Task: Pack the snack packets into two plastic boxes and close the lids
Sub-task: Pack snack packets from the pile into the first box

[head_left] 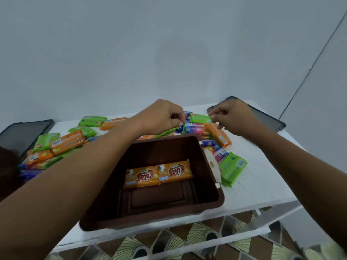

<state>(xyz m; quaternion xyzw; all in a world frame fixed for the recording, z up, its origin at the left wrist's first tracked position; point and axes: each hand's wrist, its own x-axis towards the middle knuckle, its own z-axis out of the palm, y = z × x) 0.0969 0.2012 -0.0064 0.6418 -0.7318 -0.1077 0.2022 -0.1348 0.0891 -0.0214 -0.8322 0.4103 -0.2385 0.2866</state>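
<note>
**Brown plastic box: two packets in, the rest out on the surface**

A brown plastic box (pixel 210 186) is parked with its lid off at the near edge of the white surface (pixel 262 186). Two orange packets (pixel 175 171) are laid flat on its floor, side by side and end to end against the far wall. A white latch (pixel 213 166) is seen hanging on the box's right side.

Both arms are stretched past the far rim of the box and into the pile. The left hand (pixel 159 117) is turned knuckles-up. Its fingers are curled down and closed on a tilted green packet (pixel 167 131), which is held at a slant just behind the rim. The right hand (pixel 232 117) is bunched up too, and its fingers are narrowed to a pinch on the right corner of a far green packet (pixel 200 118). It's a bit blurry there, so not much more can be made out.

Between and below the hands, blue packets (pixel 194 127) and a slanted orange packet (pixel 217 135) are heaped together. One more green packet, the near green packet (pixel 231 168), is left just beside the box's right wall. Off to the left, a jumble of green and orange packets (pixel 67 142) is scattered over the surface.

Two dark grey lids are kept well apart. The left lid (pixel 24 134) is at the far left edge and the right lid (pixel 266 117) is at the far right corner, partly hidden by the right hand. Patterned floor tiles (pixel 169 239) are seen below the surface.
</note>
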